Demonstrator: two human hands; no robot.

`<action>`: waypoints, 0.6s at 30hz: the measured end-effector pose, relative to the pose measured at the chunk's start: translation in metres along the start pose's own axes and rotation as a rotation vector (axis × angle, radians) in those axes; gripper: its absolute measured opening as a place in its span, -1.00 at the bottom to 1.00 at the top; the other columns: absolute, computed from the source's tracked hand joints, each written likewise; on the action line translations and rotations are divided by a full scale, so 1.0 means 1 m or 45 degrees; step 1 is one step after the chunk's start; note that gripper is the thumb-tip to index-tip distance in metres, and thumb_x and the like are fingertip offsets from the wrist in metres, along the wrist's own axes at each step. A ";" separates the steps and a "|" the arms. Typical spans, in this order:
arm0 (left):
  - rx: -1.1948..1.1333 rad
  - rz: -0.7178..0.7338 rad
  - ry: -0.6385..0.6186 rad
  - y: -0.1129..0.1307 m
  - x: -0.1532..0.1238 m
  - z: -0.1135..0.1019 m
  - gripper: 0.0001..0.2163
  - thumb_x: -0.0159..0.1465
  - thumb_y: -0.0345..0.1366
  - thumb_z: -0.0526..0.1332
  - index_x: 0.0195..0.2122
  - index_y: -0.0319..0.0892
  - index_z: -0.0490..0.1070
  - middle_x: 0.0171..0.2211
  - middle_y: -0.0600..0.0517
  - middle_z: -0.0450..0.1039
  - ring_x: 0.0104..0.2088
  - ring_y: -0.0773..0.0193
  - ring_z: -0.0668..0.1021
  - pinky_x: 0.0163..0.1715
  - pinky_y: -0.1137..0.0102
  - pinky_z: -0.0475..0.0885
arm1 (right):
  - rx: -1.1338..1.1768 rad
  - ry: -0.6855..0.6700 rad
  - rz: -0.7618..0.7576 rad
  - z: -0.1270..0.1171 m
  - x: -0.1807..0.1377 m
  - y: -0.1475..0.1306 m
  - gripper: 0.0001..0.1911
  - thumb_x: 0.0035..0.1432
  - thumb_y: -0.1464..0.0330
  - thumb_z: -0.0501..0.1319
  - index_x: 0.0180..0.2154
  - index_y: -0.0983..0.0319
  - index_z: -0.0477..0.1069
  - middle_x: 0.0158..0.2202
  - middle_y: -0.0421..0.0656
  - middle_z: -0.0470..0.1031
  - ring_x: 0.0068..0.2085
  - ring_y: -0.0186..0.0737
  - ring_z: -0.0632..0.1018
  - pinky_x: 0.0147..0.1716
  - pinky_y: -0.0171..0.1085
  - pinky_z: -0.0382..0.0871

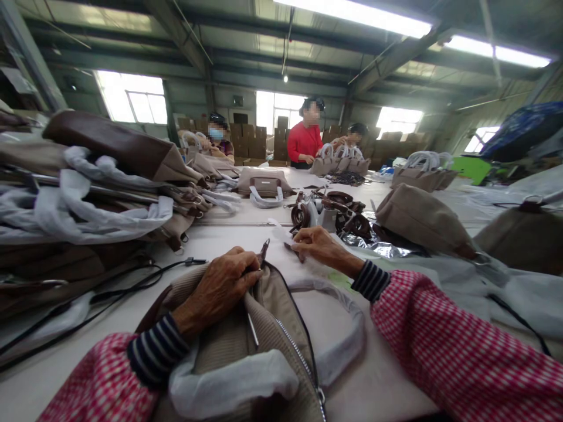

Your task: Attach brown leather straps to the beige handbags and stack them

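Note:
A beige handbag (213,349) lies before me on the table, its zipper (294,346) undone and the lining showing. White wrapping covers its near handle (237,381) and its far handle (343,346). My left hand (220,287) is closed on the bag's top edge, beside a small brown tab (264,249) that sticks up at the zipper's end. To the right of that tab, my right hand (323,246) pinches a small dark brown piece (295,251), perhaps leather. A whitish translucent strip (278,227) is next to its fingertips.
Stacked handbags (118,152) with wrapped handles fill the left side. Coiled brown straps (329,211) lie beyond my right hand. More bags (422,217) stand at the right, near plastic sheeting (497,287). A black cord (127,287) crosses the left. Co-workers (303,138) are across the table.

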State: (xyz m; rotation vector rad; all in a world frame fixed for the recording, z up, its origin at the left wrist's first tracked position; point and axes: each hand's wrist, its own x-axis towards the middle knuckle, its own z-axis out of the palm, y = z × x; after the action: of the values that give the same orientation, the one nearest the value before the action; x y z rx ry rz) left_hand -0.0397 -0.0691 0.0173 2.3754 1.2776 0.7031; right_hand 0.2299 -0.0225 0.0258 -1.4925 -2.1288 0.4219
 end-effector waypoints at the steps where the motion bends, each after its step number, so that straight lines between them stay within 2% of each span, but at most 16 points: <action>1: -0.001 -0.005 -0.002 0.000 0.000 0.000 -0.82 0.37 -0.21 0.12 -0.29 -0.15 0.45 -0.22 -0.04 0.43 -0.21 0.11 0.49 -0.12 0.22 0.32 | -0.013 -0.029 -0.030 0.000 0.006 -0.001 -0.75 0.31 0.28 0.22 -0.22 0.28 0.63 -0.35 -0.15 0.65 -0.34 -0.26 0.57 -0.34 -0.34 0.33; 3: -0.006 -0.003 0.001 0.001 -0.001 0.000 -0.82 0.37 -0.22 0.12 -0.30 -0.15 0.44 -0.22 -0.03 0.42 -0.21 0.11 0.49 -0.12 0.23 0.31 | -0.082 -0.042 -0.054 0.000 0.019 0.000 -0.70 0.37 0.28 0.16 -0.16 0.29 0.62 -0.23 -0.10 0.67 -0.24 -0.22 0.59 -0.26 -0.33 0.34; 6: -0.017 0.022 0.001 0.000 -0.002 0.000 -0.83 0.37 -0.24 0.12 -0.30 -0.16 0.44 -0.23 -0.04 0.42 -0.20 0.11 0.49 -0.12 0.23 0.31 | -0.256 -0.053 -0.012 -0.001 0.033 0.004 -0.73 0.33 0.34 0.17 -0.14 0.30 0.62 -0.13 -0.02 0.66 -0.12 -0.12 0.59 -0.17 -0.29 0.32; 9: -0.014 0.028 0.004 -0.001 -0.002 0.001 -0.84 0.37 -0.26 0.12 -0.30 -0.16 0.44 -0.23 -0.03 0.42 -0.20 0.12 0.48 -0.12 0.24 0.30 | -0.429 -0.173 0.058 0.003 0.044 0.006 -0.80 0.25 0.35 0.23 -0.29 0.29 0.63 -0.24 0.01 0.65 -0.19 -0.07 0.60 -0.25 -0.27 0.28; 12: -0.014 0.020 0.016 -0.002 -0.001 0.002 -0.86 0.37 -0.29 0.13 -0.31 -0.16 0.43 -0.24 -0.02 0.41 -0.21 0.13 0.48 -0.14 0.25 0.30 | -0.541 -0.280 0.082 0.008 0.052 0.004 -0.77 0.25 0.33 0.23 -0.37 0.31 0.59 -0.30 0.05 0.62 -0.24 -0.07 0.58 -0.32 -0.26 0.21; 15: -0.022 0.024 0.022 -0.002 -0.002 0.002 -0.87 0.37 -0.30 0.14 -0.31 -0.16 0.43 -0.24 -0.02 0.41 -0.22 0.15 0.47 -0.15 0.26 0.29 | -0.560 -0.385 0.052 0.006 0.056 0.000 -0.72 0.27 0.25 0.23 -0.39 0.30 0.56 -0.30 0.00 0.60 -0.28 -0.16 0.54 -0.37 -0.28 0.16; 18: -0.015 0.019 0.010 0.000 -0.003 0.001 -0.87 0.36 -0.30 0.15 -0.30 -0.16 0.44 -0.24 -0.02 0.40 -0.21 0.15 0.47 -0.14 0.26 0.29 | -0.520 -0.463 0.028 0.001 0.057 -0.002 -0.68 0.29 0.23 0.22 -0.44 0.29 0.51 -0.40 -0.10 0.53 -0.38 -0.28 0.44 -0.41 -0.29 0.11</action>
State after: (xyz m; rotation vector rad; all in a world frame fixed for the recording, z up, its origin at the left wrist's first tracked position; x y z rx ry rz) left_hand -0.0401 -0.0714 0.0155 2.3778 1.2564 0.7231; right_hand 0.2126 0.0305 0.0389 -1.7702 -2.6053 0.2932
